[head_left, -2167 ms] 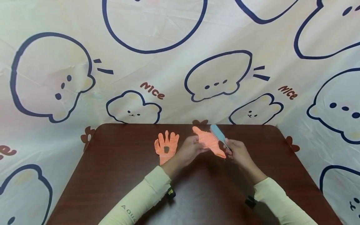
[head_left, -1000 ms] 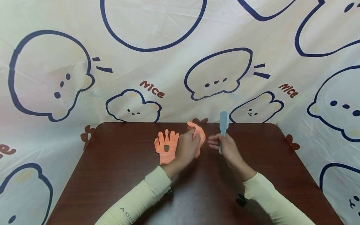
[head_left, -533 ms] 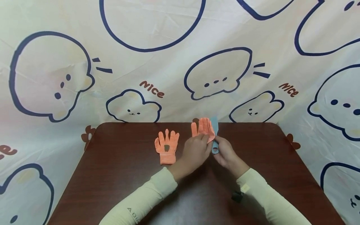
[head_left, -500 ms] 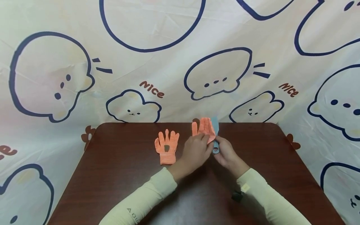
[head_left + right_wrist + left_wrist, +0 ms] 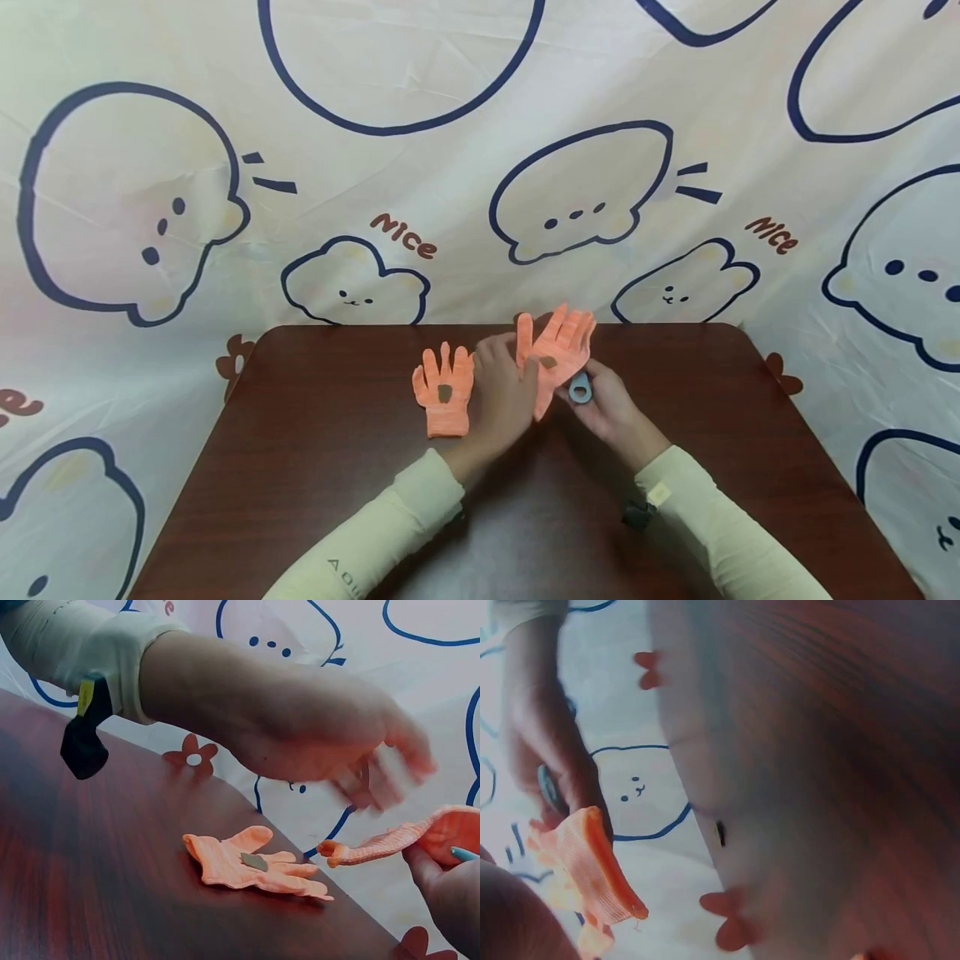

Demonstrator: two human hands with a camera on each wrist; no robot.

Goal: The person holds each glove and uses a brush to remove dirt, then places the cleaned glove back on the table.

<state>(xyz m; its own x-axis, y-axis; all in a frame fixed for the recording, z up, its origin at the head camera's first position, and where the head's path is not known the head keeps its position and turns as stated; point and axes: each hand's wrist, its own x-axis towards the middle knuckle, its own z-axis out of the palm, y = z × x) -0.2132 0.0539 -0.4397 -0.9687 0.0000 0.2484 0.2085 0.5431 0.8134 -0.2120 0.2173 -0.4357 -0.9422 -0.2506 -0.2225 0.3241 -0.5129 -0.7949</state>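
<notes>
In the head view an orange knit glove (image 5: 564, 350) with a brown patch (image 5: 549, 362) on its palm is held up over the table. My right hand (image 5: 617, 408) pinches the glove's edge and also holds a light-blue brush (image 5: 581, 388), whose ringed handle end shows while its head is hidden behind the glove. My left hand (image 5: 504, 400) overlaps the glove's left side there, but the right wrist view shows that left hand (image 5: 315, 735) blurred and apart from it, fingers loosely bent. A matching glove (image 5: 447, 417) lies flat to the left, fingers pointing away, brown patch upward.
The dark brown wooden table (image 5: 315, 467) has rounded far corners. Behind it hangs a pale curtain (image 5: 465, 208) printed with cartoon outlines. A black wrist device (image 5: 639, 515) sits below the right cuff.
The brush bristles were against the glove earlier. Since then the glove has been turned so its patched palm shows, it has passed into the right hand, and the left hand has let go.
</notes>
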